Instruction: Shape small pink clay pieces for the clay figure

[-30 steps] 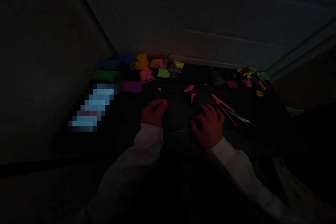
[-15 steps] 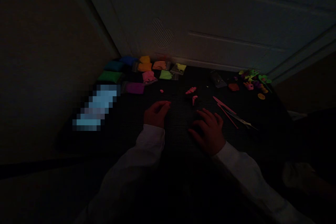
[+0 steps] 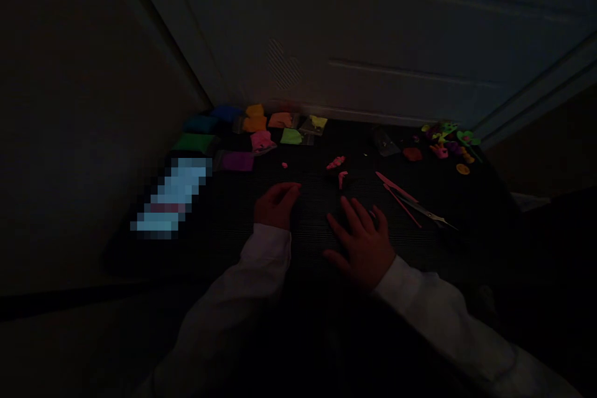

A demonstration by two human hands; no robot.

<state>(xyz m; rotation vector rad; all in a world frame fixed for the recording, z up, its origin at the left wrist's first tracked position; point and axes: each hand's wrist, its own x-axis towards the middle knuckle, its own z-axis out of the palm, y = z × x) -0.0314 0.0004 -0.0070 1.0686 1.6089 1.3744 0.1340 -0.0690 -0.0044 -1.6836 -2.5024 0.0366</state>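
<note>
The left hand (image 3: 299,187) is closed, the thumb and the finger meeting at their tips; if a small thing is between them, I cannot tell. The right hand (image 3: 334,227) is open, with its fingers spread and the palm down over the dark tabletop (image 3: 224,217), which has a fine-lined surface. Just beyond its fingertips, in the middle part of the tabletop, is the bent pink piece (image 3: 342,180), smooth-looking and narrow. Its long axis goes roughly between the near and far edges, the thin end pointing to the near edge, and the top bends to the right. Behind it lies the knobbly pink piece (image 3: 336,163), longish and bumpy, its long axis slanting toward the far right corner. A small rounded pink lump (image 3: 284,165) lies beyond the left hand. Right of the middle are a flat pink blade (image 3: 396,186), a thin pink stick (image 3: 403,206) and metal scissors (image 3: 426,212), all slanting toward the near right corner. Soft colored packets (image 3: 237,161) are grouped by the far left corner, and small bright shaped pieces (image 3: 466,138) by the far right corner.
</note>
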